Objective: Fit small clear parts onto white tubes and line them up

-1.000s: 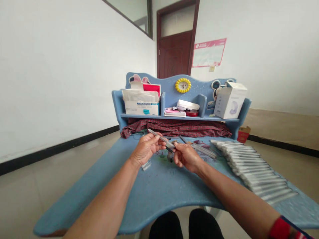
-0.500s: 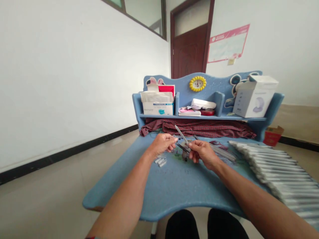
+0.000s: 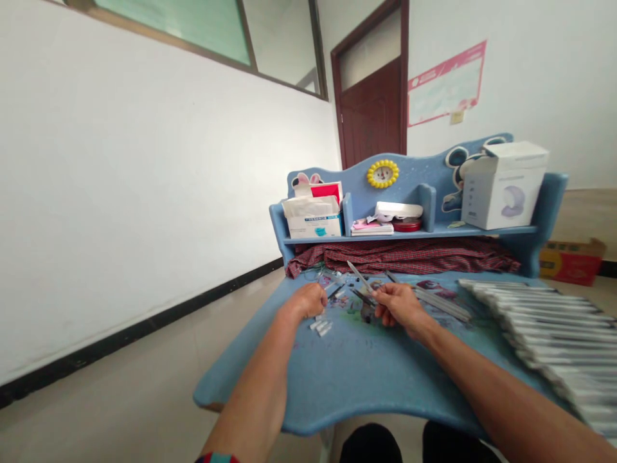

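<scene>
My right hand (image 3: 399, 308) is closed around the near end of a slim, pale grey pen-like tube (image 3: 358, 276), which points up and away to the left. My left hand (image 3: 307, 301) is low over the desk with its fingers curled in; whatever they pinch is hidden. Just below it lie several short white cylinders (image 3: 322, 326). A small dark metallic block (image 3: 367, 312) sits beside my right fingers, with black thin sticks next to it. Small clear and black bits lie beyond my left hand, too small to name.
On the right of the blue desk (image 3: 347, 379) lies a wide stack of silvery tubes (image 3: 554, 341). A few long grey tubes (image 3: 443, 303) lie behind my right hand. Checked cloth (image 3: 409, 256) runs under the shelf, which holds a mask box (image 3: 315, 224) and a white carton (image 3: 506, 190).
My left hand has moved away from the tube in my right hand, down and left towards the small white pieces. My right hand still holds the tube. The camera view has shifted.
</scene>
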`<action>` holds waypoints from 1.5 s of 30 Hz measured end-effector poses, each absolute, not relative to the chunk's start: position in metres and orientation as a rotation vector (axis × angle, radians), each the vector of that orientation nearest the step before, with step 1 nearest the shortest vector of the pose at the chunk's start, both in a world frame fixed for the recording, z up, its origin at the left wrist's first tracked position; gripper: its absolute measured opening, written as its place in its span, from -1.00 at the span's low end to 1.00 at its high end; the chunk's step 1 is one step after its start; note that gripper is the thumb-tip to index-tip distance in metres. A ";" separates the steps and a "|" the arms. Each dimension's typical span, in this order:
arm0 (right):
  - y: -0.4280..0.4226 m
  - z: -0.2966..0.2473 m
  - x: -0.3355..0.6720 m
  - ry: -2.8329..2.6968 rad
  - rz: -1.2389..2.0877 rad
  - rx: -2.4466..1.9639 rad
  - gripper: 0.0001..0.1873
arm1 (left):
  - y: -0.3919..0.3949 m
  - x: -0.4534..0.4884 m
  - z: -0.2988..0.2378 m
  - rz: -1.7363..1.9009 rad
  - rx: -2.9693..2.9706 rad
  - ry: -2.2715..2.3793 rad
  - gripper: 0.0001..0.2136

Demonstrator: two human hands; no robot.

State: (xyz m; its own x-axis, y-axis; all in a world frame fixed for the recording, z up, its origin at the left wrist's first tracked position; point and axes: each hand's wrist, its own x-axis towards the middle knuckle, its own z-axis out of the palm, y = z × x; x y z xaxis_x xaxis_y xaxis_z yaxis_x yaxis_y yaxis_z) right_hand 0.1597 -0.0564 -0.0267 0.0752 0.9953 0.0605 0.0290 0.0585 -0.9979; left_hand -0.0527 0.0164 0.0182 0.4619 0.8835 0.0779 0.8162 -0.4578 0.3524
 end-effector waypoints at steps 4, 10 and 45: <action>-0.057 -0.027 0.158 -1.215 1.090 -1.238 -0.76 | 0.019 -0.052 0.013 0.320 2.439 1.462 -0.83; -0.055 -0.026 0.160 -1.290 1.042 -1.303 -0.82 | 0.021 -0.055 0.015 0.344 2.392 1.398 -0.95; -0.058 -0.027 0.162 -1.511 0.990 -1.189 -0.84 | 0.010 -0.058 0.025 0.897 1.635 0.926 -0.81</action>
